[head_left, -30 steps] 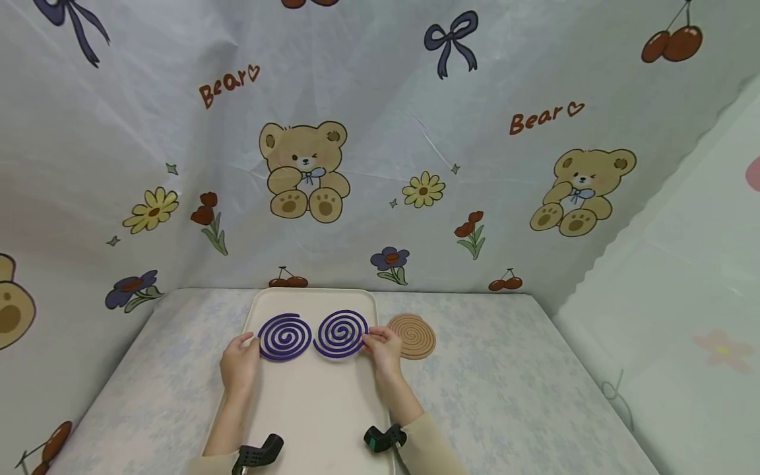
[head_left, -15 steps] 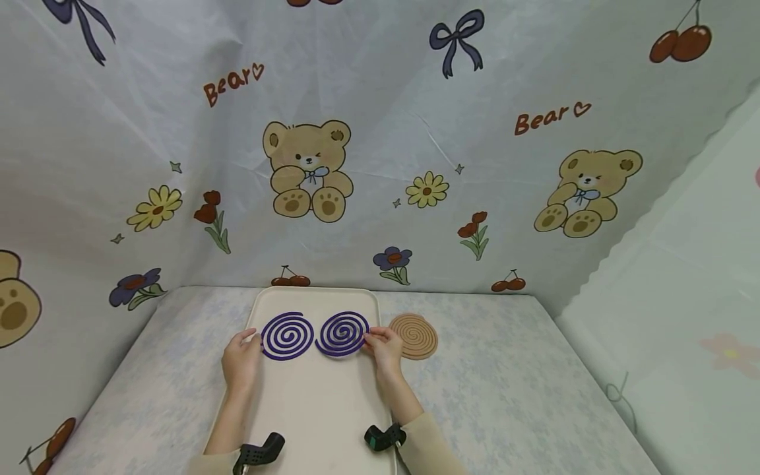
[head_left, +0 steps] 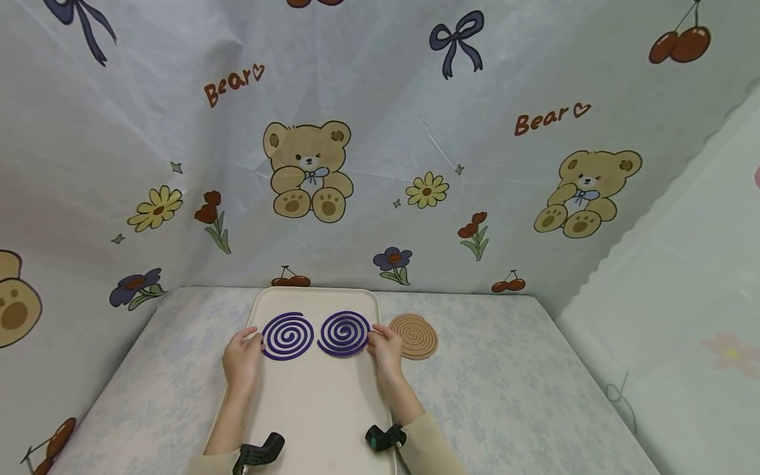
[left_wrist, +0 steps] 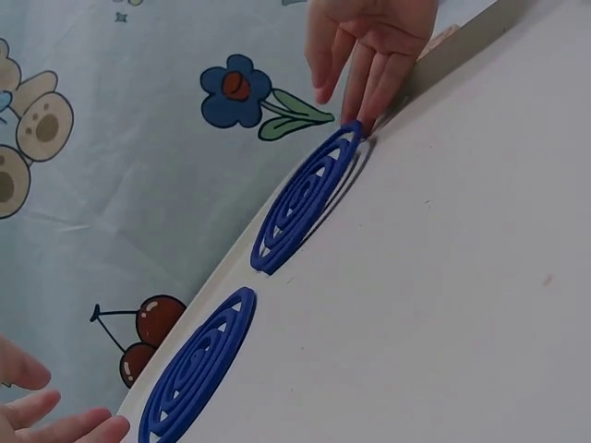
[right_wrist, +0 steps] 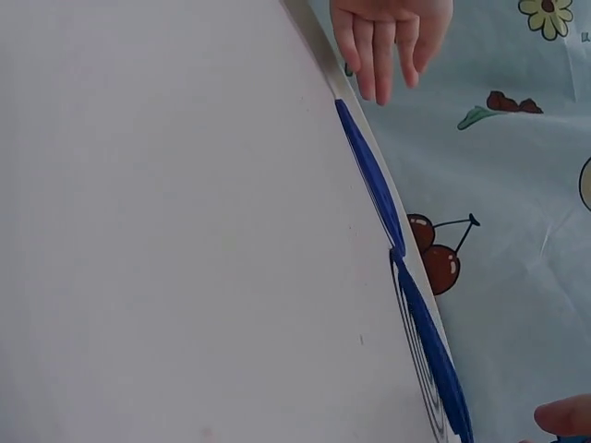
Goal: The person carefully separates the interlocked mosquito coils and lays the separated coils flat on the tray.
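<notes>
Two dark blue mosquito coils lie side by side on a cream tray (head_left: 315,402): a left coil (head_left: 274,335) and a right coil (head_left: 334,351). My right hand (head_left: 387,353) is at the right coil's outer edge. In the left wrist view, the straight fingertips of the right hand (left_wrist: 379,41) touch that coil (left_wrist: 300,198), and its thumb stands apart. A shadow shows under this coil's near side. My left hand (head_left: 240,363) is beside the left coil's outer edge, over the tray's rim. Its fingers (right_wrist: 374,55) are extended, with nothing between them.
A tan spiral coil (head_left: 414,336) lies on the pale marbled table (head_left: 505,382), to the right of the tray and close to my right hand. Behind the table hangs a bear-patterned cloth (head_left: 368,99). A thin looped cord (head_left: 620,399) is at the right.
The right coil has lowered and shifted slightly right. My right fingers have loosened from their pinch at its edge. The left hand and left coil stay almost still.
</notes>
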The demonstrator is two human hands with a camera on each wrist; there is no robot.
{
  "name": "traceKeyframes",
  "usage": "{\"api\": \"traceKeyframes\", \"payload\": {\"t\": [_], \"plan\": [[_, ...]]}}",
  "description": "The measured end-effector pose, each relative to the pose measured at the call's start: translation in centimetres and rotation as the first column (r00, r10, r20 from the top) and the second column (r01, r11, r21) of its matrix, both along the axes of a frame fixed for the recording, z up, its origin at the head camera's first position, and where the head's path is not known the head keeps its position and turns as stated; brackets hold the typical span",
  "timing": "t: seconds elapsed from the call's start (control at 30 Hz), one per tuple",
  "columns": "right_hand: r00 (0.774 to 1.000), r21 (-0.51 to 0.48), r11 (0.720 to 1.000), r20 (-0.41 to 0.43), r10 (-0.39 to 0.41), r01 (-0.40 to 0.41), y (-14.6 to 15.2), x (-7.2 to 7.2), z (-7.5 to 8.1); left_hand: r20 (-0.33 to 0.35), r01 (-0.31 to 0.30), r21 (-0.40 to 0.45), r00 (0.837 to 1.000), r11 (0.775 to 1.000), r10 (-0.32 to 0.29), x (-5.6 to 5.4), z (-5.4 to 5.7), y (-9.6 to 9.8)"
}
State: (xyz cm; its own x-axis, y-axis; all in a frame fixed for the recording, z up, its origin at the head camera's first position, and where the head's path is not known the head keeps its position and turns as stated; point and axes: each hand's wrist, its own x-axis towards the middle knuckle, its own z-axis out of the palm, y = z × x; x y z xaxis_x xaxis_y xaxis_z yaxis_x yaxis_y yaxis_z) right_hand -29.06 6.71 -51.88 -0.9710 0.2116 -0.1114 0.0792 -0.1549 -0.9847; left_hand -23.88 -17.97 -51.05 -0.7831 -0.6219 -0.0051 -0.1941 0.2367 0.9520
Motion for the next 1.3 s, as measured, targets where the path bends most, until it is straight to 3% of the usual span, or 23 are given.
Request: {"api": "traceKeyframes", "payload": {"t": [0.2,0.43,0.73,0.9,1.07,1.3], "plan": [[0.999,0.028,0.999,-0.004,-0.037,0.037,0.3,-0.2,0.0,-0.079,0.028,0.052,0.997,0.998,-0.024,-0.2,0.1,0.4],[0.998,-0.024,0.999,-0.042,-0.037,0.036,1.4,-0.5,0.8,-0.166,0.075,0.084,0.984,0.994,-0.061,-0.3,0.5,0.8],[0.997,-0.058,0.996,-0.040,-0.070,0.068,4.0,-1.2,2.0,-0.137,0.138,0.078,0.982,0.987,-0.126,-0.3,0.7,1.6],[0.994,0.019,0.994,-0.039,-0.104,0.105,6.2,-1.7,2.4,-0.128,0.206,0.079,0.972,0.975,-0.195,-0.3,1.0,2.8],[0.991,0.134,0.982,-0.031,-0.129,0.132,7.9,-1.8,3.0,-0.107,0.292,0.103,0.954,0.951,-0.281,0.0,1.2,4.6],[0.980,0.178,0.964,-0.025,-0.197,0.198,9.2,-2.6,1.8,-0.077,0.403,0.076,0.914,0.912,-0.398,-0.2,0.6,8.1]]}}
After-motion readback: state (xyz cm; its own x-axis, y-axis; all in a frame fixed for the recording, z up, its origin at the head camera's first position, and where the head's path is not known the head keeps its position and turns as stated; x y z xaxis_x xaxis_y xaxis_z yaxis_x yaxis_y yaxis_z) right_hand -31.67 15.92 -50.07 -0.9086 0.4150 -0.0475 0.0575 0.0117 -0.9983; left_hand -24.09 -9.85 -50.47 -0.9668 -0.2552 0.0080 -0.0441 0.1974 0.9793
